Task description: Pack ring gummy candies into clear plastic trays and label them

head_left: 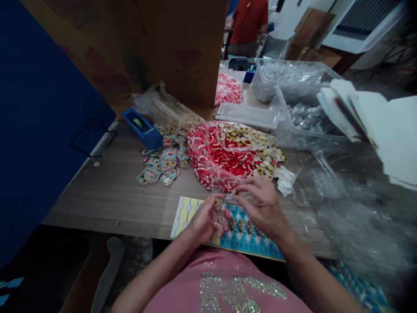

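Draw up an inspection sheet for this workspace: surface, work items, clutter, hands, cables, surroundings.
Surface: wood-grain table, crowded around the hands.
Work items: printed sheet under the hands; bag of red-and-white pieces; pile of eye-like pieces at its right; filled clear packs to the left.
Clutter: blue tape dispenser; crumpled white tissue.
Hands: left hand cups a clear plastic piece; right hand seems to pinch a small eye-like piece.
Cables: nothing seen that is clearly one.
Surroundings: cardboard box behind; clear tub at right; person in red beyond.
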`<action>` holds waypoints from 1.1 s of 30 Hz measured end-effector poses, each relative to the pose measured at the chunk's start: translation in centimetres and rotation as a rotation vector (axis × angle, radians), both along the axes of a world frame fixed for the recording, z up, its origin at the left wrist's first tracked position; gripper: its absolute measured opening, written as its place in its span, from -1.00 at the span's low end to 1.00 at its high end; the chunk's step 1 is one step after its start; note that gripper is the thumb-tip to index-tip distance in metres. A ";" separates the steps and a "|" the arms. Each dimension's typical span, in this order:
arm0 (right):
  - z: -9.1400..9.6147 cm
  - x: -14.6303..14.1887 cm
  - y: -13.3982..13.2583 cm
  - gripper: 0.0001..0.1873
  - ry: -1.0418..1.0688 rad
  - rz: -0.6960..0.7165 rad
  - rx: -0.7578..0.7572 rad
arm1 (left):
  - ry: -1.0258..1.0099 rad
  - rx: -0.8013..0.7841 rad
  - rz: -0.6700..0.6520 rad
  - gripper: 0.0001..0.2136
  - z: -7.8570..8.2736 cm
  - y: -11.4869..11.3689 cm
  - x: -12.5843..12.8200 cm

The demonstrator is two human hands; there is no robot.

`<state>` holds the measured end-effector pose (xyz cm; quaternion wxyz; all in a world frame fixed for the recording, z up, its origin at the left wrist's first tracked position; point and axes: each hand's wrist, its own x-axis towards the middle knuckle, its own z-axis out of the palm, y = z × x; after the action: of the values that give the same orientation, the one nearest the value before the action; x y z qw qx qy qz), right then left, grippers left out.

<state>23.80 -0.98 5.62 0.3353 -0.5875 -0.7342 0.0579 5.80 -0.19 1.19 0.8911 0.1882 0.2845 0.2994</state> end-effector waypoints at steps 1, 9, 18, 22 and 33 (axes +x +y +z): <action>-0.1 -1.0 -0.4 -0.92 -0.013 0.052 -0.037 | 0.007 0.016 0.023 -0.65 -0.1 -0.1 0.2; -2.1 -3.9 -0.9 -0.85 -0.106 0.109 -0.137 | 0.082 0.081 0.123 -0.73 -0.2 -0.4 -0.1; -2.6 -1.5 2.3 -0.87 0.244 0.043 -0.036 | 0.137 0.091 0.135 -0.72 -0.4 1.0 -0.5; -2.4 2.3 6.4 -0.83 -0.125 -0.252 0.061 | 0.142 0.077 0.138 -0.68 -0.4 1.2 -0.6; -3.4 4.4 9.2 -0.86 -0.376 -0.366 0.013 | -0.072 0.018 0.066 -0.50 0.6 1.4 -1.7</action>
<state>28.18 8.25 2.24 0.2017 -0.7090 -0.6653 -0.1185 4.10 1.23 1.79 0.8887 0.1757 0.2556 0.3378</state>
